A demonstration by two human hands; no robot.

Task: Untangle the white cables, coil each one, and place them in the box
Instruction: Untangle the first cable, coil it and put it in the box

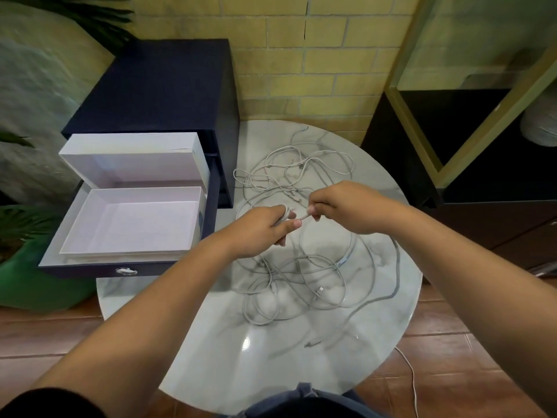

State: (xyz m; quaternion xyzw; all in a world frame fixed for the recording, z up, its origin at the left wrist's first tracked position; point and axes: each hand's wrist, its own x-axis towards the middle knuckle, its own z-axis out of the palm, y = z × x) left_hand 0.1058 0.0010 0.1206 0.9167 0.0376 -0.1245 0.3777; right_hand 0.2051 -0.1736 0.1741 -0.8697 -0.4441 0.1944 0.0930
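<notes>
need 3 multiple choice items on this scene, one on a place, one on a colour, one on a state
1. Where is the white box? A in the open drawer B on a chair C on the floor
2. What colour is the cabinet? A red B dark blue C yellow
3. What state is the box in? A shut B open, empty C open, packed full
Answers: 1 A, drawer walls surround it. 2 B, its top and sides are dark blue. 3 B, lid up, inside bare; the cables lie on the table.
</notes>
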